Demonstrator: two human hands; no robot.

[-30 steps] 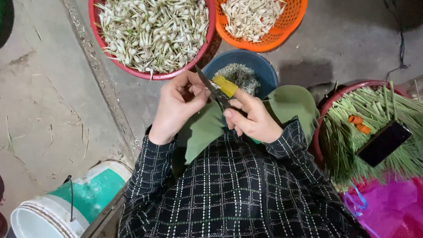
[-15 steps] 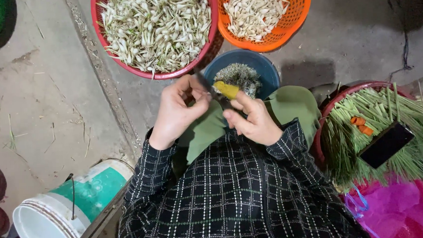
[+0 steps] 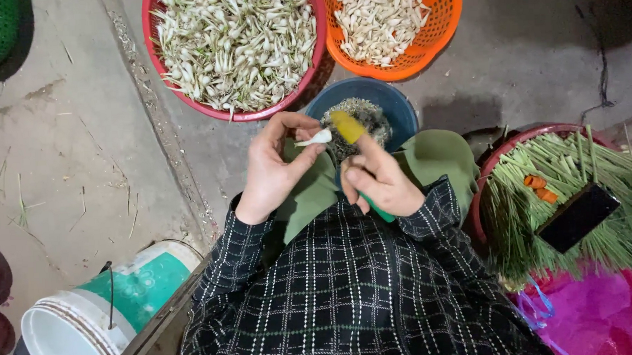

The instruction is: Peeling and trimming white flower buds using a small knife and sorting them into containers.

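My left hand point(image 3: 274, 168) pinches a small white bulb point(image 3: 315, 137) between thumb and fingers, just above my green-trousered knees. My right hand point(image 3: 380, 181) sits beside it, a short gap apart. A yellow cover point(image 3: 347, 126) is on its raised forefinger, and the hand is closed round a green handle point(image 3: 377, 207); the blade is hidden. Both hands hover at the near rim of a blue bowl point(image 3: 396, 101) that holds greyish trimmings.
A red basin point(image 3: 224, 112) full of white bulbs and an orange basket point(image 3: 442, 26) with more lie beyond the bowl. At right, a red basin point(image 3: 485, 170) holds green stalks point(image 3: 610, 181) and a black phone point(image 3: 578, 217). A magenta bag point(image 3: 594, 315) is lower right; a white-and-teal bucket point(image 3: 90, 315) lower left.
My hands were pressed together over the bowl; now they have come apart, the left one holding the white bulb out to the left.
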